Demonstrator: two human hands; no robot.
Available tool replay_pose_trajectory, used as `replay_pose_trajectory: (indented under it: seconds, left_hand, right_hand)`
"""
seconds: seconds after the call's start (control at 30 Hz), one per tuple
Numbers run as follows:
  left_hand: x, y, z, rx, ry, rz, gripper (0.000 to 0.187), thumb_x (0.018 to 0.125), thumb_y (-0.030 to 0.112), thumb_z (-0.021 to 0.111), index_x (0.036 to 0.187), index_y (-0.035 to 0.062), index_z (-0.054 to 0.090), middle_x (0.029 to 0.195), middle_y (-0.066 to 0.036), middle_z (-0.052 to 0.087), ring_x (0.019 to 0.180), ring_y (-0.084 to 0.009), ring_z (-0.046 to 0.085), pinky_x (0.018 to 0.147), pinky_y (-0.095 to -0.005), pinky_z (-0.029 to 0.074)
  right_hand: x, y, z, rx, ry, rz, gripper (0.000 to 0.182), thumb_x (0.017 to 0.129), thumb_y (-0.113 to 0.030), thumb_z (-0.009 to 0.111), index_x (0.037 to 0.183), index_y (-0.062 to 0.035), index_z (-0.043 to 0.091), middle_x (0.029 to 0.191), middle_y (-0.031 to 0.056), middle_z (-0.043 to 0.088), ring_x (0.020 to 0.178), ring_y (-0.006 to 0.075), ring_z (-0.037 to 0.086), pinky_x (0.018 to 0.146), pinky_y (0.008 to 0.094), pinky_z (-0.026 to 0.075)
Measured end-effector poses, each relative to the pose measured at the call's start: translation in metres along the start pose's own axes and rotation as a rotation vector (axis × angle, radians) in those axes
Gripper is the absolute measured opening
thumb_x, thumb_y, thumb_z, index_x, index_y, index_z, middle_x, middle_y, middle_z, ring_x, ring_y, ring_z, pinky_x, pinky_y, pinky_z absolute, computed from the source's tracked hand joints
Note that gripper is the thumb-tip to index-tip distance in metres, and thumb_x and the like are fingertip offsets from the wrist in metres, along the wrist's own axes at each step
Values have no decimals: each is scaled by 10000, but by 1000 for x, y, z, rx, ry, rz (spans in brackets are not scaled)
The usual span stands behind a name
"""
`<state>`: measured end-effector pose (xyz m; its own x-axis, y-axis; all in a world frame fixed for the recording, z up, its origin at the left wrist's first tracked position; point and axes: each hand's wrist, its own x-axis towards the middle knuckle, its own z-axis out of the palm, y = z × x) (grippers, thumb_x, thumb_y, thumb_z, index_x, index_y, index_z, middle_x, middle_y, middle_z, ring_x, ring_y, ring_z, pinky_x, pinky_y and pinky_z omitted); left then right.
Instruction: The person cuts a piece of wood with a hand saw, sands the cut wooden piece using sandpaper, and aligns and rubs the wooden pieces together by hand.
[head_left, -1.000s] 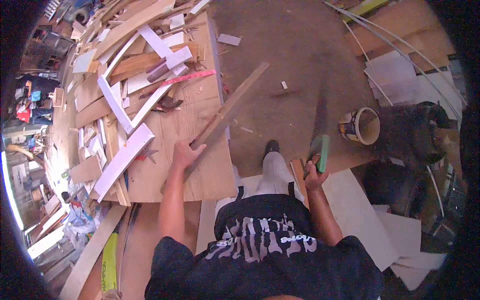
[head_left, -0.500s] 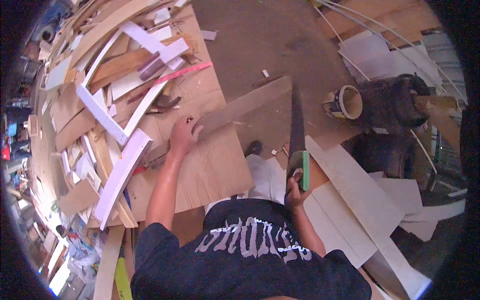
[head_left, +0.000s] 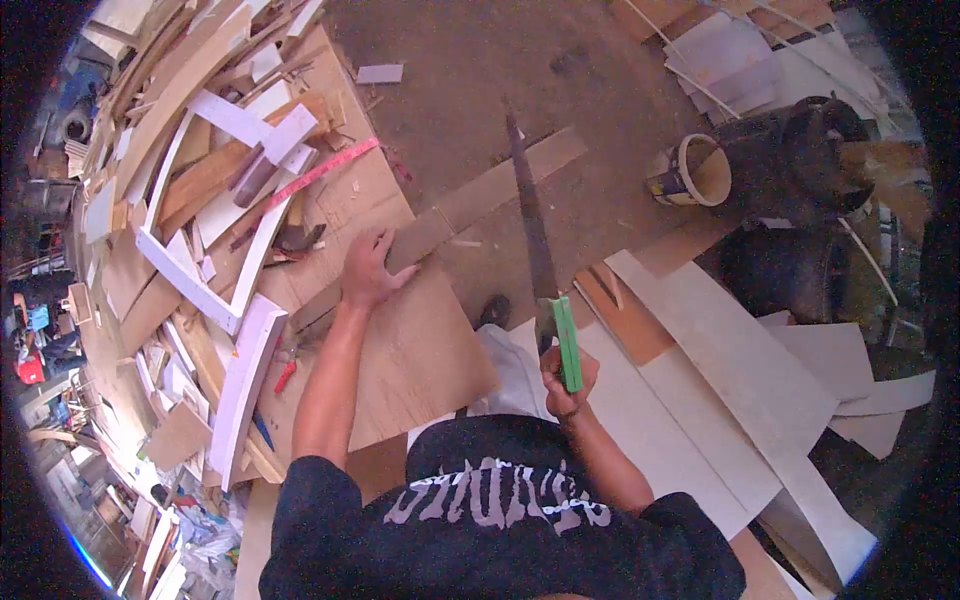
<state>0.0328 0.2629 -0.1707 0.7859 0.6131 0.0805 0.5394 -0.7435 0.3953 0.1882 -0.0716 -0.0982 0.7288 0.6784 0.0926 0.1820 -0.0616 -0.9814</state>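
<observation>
A long wooden board (head_left: 470, 200) lies across the bench top (head_left: 430, 345) and sticks out past its edge over the floor. My left hand (head_left: 370, 270) is laid over the board near that edge, fingers at its far side and thumb spread at its near side. In my right hand (head_left: 570, 382) is a handsaw (head_left: 538, 235), gripped by its green handle, with the dark blade pointing away from me. The blade overlaps the overhanging part of the board in this view. A pencil-like line crosses the board between hand and blade.
Offcuts and a pale angled frame (head_left: 190, 280) pile up on the bench's left, with a pink strip (head_left: 325, 170) and a claw-like dark tool (head_left: 298, 240). A bucket (head_left: 705, 170) stands on the floor by a black drum (head_left: 800, 165). Large sheets (head_left: 690, 400) lie at right.
My right hand has swung the saw leftward, from the board's far end to over its overhanging part. The left hand stays on the board, its thumb now more spread. The view has shifted slightly.
</observation>
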Motion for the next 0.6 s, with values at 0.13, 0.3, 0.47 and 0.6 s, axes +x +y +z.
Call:
replay_pose_trajectory:
  seconds: [0.13,0.3,0.47,0.6]
  left_hand:
    - [11,1,0,-12,-180,-39,799,719,472,785,1346,37,548,1350,-204,546,1240,-390,526,1082,-460,417]
    - [25,19,-12,69,-199,-69,737,702,461,813,1239,7,594,1226,-184,584,1137,-362,557,988,-437,458]
    - [24,11,7,144,-131,-61,734,698,509,807,1205,21,600,1182,-184,577,1096,-365,569,945,-448,477]
    - [27,20,1,68,-54,-48,715,688,538,799,1126,9,600,1111,-164,575,1051,-360,577,901,-448,490]
  right_hand:
    - [29,34,18,36,-104,4,296,722,-260,699,700,-29,515,638,67,533,549,178,509,515,302,400]
    - [70,34,51,1,-250,1,324,805,-319,674,733,-29,548,646,64,557,549,175,531,506,321,406]
    - [84,43,63,-56,-315,-93,221,837,-275,688,880,-61,648,642,109,571,511,304,588,505,399,459]
    - [76,59,66,-115,-265,-173,229,831,-257,696,894,-40,662,627,113,572,497,308,588,487,407,456]
